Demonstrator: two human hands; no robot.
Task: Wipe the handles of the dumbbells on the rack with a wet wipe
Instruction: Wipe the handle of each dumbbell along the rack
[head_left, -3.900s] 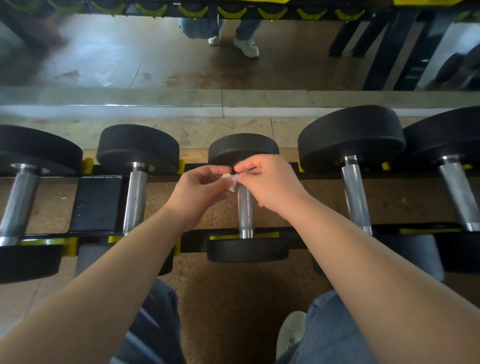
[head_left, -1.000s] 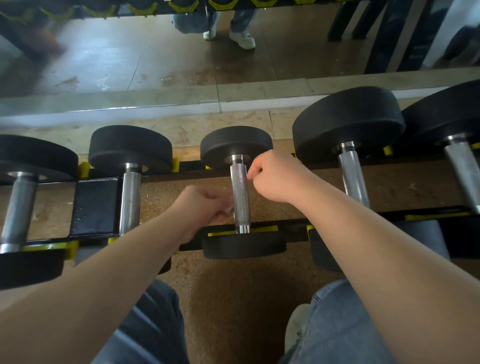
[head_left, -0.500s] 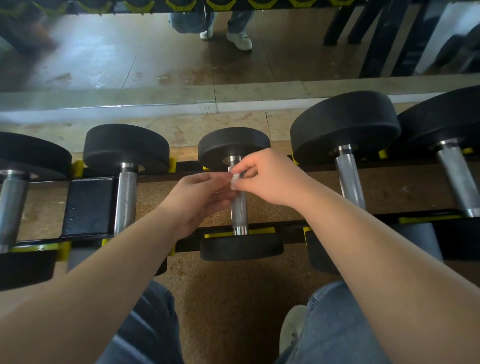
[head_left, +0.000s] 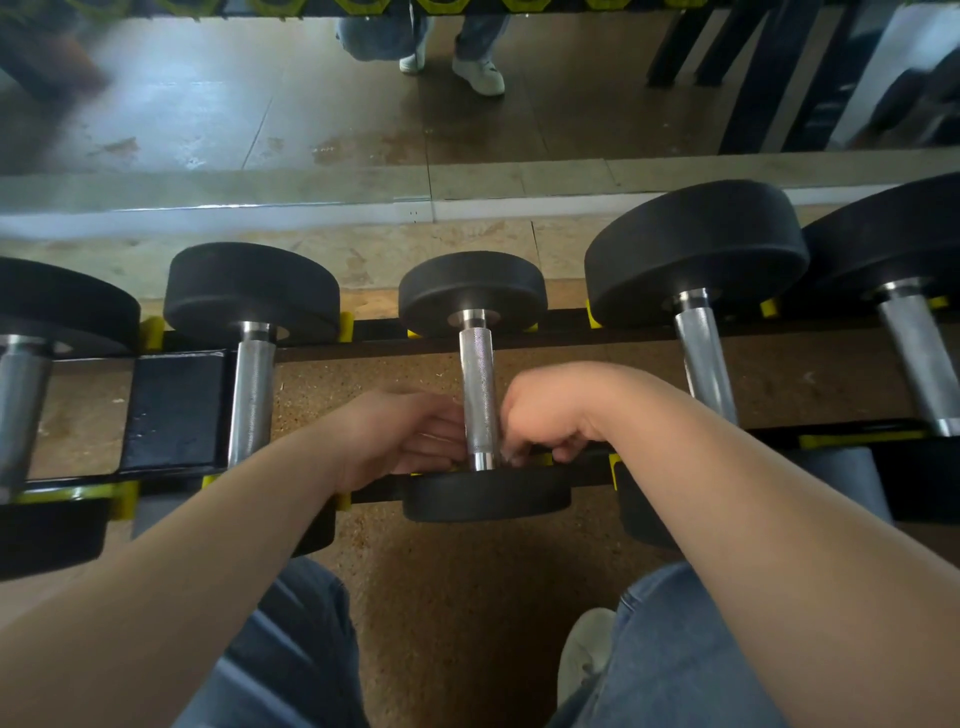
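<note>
Fingers (head_left: 441, 441) are curled beside the middle handle (head_left: 480, 384), hold unclear, wipe unseen; wiping is judged underway, a neighbouring handle (head_left: 704, 364) needed next.

Below me the floor (head_left: 467, 597) is brown, speckled matting. Ahead it meets a strip of pale tan tiles (head_left: 363, 249), then a light ledge (head_left: 260, 192) under a wall mirror (head_left: 182, 104). The mirror reflects glossy brown flooring catching soft light, with black frames (head_left: 769, 78) at the right.
</note>
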